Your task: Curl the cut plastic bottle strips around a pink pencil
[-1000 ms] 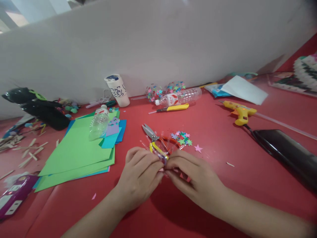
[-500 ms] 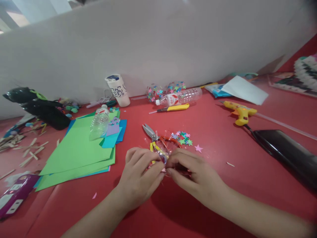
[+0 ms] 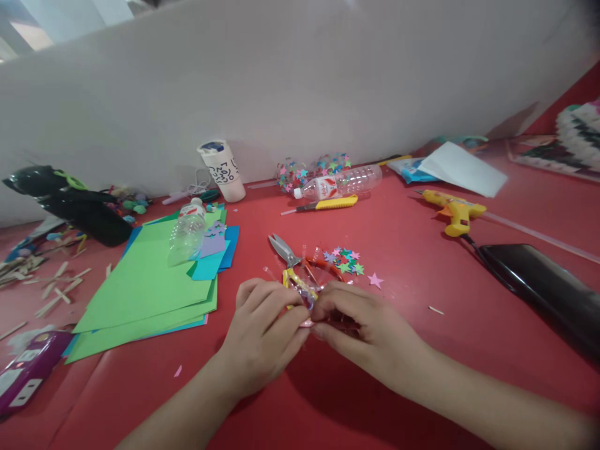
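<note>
My left hand (image 3: 267, 337) and my right hand (image 3: 363, 328) meet at the front middle, fingertips pinched together. Between them is a small clear, shiny plastic piece (image 3: 307, 299) with a pinkish edge; the fingers cover much of it, so its full shape is hidden. Just beyond the fingers lie scissors (image 3: 283, 249) with grey blades pointing away to the left, their yellow and red handles partly covered. Colored paper stars (image 3: 345, 259) are heaped right of the scissors, and one pink star (image 3: 375, 280) rests apart from them.
Green paper sheets (image 3: 140, 287) bear a cut bottle (image 3: 187, 231) at left. Behind are a tumbler (image 3: 222, 170), a plastic bottle (image 3: 347, 182) and a yellow cutter (image 3: 335, 202). A glue gun (image 3: 454, 212) lies at right by a black case (image 3: 539, 281). A purple power strip (image 3: 35, 369) sits front left.
My fingertips have shifted slightly, and the clear piece between them sits at a slightly different angle. Both hands stay in nearly the same place; the things around them look unmoved.
</note>
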### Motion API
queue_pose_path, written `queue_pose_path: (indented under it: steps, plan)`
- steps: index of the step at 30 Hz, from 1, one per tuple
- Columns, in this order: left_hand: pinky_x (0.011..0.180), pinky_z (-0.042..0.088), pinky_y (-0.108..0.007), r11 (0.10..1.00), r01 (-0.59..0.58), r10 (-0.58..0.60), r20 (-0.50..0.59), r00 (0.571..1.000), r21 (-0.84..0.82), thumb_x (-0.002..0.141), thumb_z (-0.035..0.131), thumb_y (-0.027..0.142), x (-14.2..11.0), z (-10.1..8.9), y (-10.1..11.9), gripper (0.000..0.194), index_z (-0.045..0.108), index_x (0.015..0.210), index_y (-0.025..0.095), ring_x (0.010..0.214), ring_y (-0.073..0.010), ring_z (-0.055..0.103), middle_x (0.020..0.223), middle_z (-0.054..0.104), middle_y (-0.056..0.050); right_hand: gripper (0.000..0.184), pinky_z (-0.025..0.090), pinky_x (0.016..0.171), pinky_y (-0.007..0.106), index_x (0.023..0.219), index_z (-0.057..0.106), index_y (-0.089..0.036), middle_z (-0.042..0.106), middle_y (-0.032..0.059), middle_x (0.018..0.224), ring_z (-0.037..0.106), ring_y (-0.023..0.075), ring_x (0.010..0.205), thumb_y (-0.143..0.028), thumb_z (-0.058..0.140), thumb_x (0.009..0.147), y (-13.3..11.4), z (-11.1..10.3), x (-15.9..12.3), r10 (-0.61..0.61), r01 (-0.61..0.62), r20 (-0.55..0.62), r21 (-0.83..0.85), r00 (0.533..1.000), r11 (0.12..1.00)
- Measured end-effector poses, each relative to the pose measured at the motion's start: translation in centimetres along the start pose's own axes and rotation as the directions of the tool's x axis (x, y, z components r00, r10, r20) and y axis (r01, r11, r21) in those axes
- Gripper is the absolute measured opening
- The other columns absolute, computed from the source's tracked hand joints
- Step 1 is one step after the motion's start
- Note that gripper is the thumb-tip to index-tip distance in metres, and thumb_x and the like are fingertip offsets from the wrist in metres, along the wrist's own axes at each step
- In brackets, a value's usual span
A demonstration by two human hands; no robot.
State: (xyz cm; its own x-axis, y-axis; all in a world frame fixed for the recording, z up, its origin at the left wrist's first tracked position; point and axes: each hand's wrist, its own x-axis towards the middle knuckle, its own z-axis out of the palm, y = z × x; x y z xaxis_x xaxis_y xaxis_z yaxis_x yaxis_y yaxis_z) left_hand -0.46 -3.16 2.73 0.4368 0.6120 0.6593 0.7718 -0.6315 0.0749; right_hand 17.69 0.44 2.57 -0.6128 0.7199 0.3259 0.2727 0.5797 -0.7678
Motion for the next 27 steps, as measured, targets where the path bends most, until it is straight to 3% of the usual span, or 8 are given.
queue_pose_path:
  steps: [13, 27]
  plan:
    - [0.079, 0.038, -0.034, 0.993, -0.096, 0.094, 0.030, 0.995, 0.064, 0.080, 0.059, 0.011, -0.33, -0.23, 0.09, 0.008, 0.061, 0.087, 0.014, 0.083, -0.0169, 0.053, 0.086, 0.068, -0.006, 0.013, 0.041, 0.057, 0.020, 0.073, 0.056, -0.019, 0.059, -0.0023, 0.069, 0.053, 0.0104, 0.064, -0.007, 0.058, 0.078, -0.22, 0.04, 0.15, 0.051, -0.050, -0.016, 0.012, 0.999, 0.999]
    - [0.080, 0.037, -0.034, 0.994, -0.092, 0.088, 0.061, 0.994, 0.061, 0.083, 0.055, 0.012, -0.23, -0.18, -0.07, 0.008, 0.061, 0.087, 0.014, 0.082, -0.0166, 0.055, 0.085, 0.069, -0.004, 0.009, 0.042, 0.058, 0.021, 0.076, 0.056, -0.019, 0.060, -0.0010, 0.073, 0.055, 0.0110, 0.065, -0.012, 0.056, 0.082, 0.33, 0.46, -0.01, 0.052, -0.053, -0.020, -0.019, 0.998, 0.998]
